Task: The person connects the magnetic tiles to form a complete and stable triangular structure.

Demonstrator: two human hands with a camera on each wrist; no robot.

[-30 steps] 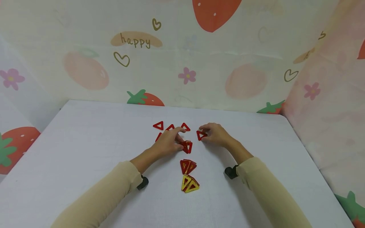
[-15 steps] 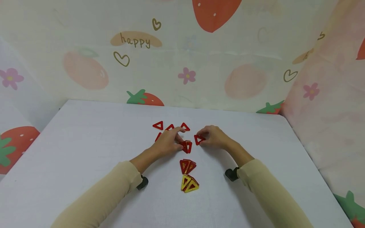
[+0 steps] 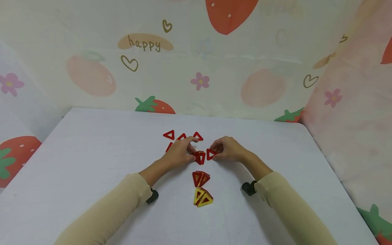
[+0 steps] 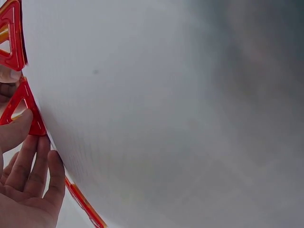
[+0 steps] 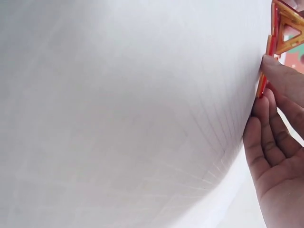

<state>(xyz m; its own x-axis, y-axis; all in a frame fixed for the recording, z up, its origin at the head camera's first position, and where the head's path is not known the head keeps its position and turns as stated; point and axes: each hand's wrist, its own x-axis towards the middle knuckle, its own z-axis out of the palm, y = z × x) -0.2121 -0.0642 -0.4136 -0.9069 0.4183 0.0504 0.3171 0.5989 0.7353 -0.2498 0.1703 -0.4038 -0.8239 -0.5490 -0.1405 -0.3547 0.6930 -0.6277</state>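
My left hand (image 3: pixel 178 153) grips a small upright cluster of red triangular magnetic tiles (image 3: pixel 202 158) near the middle of the white table. In the left wrist view its thumb lies over a red tile (image 4: pixel 39 122). Just to the right, my right hand (image 3: pixel 230 149) pinches a single red triangular tile (image 3: pixel 208 153) between thumb and fingers, a narrow gap from the cluster in the head view. Seen edge-on in the right wrist view, that tile (image 5: pixel 262 86) sits under the thumb, close to an orange-looking triangle (image 5: pixel 290 32).
Nearer the body stand a red tile pyramid (image 3: pixel 200 179) and a yellow-and-red one (image 3: pixel 203 197), corners close. Loose red triangles, including one tile (image 3: pixel 169 134) and another (image 3: pixel 198 136), lie beyond the hands; some are partly hidden by my left hand. A printed cloth (image 3: pixel 214 61) hangs behind.
My right hand has moved left and slightly nearer the body, bringing its red triangular tile close to the cluster. My left hand has stayed in place, holding the cluster.
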